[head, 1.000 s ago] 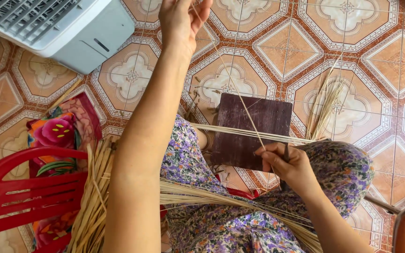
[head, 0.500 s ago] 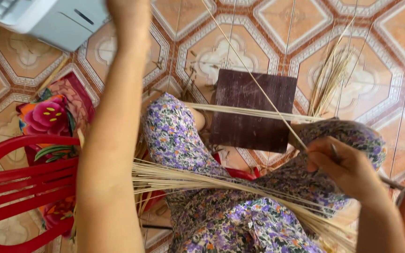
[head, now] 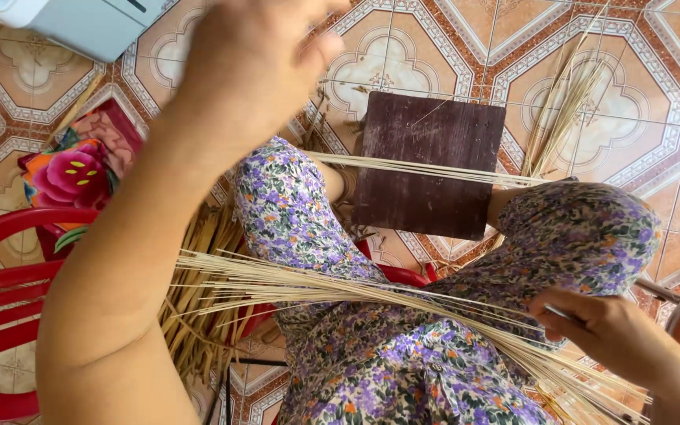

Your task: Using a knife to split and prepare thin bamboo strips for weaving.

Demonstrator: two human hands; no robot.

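Across my lap, just ahead of my right fingers, lies a bundle of pale straw strips (head: pixel 340 287), fanned toward the left over the floral dress (head: pixel 403 370). My right hand (head: pixel 604 330) rests at the bundle's narrow end by my right knee, fingers curled together around a thin strip and something slim I cannot make out. My left hand (head: pixel 257 59) is raised close to the camera, blurred, fingers bunched; whether it pinches a strip I cannot tell. Beyond my fingers, more strips (head: pixel 426 169) lie across a dark brown board (head: pixel 426 142) on the patterned tile floor (head: pixel 434 47). Beside my left arm stand a red plastic chair (head: pixel 1 299) and a flowered cloth (head: pixel 68 169).
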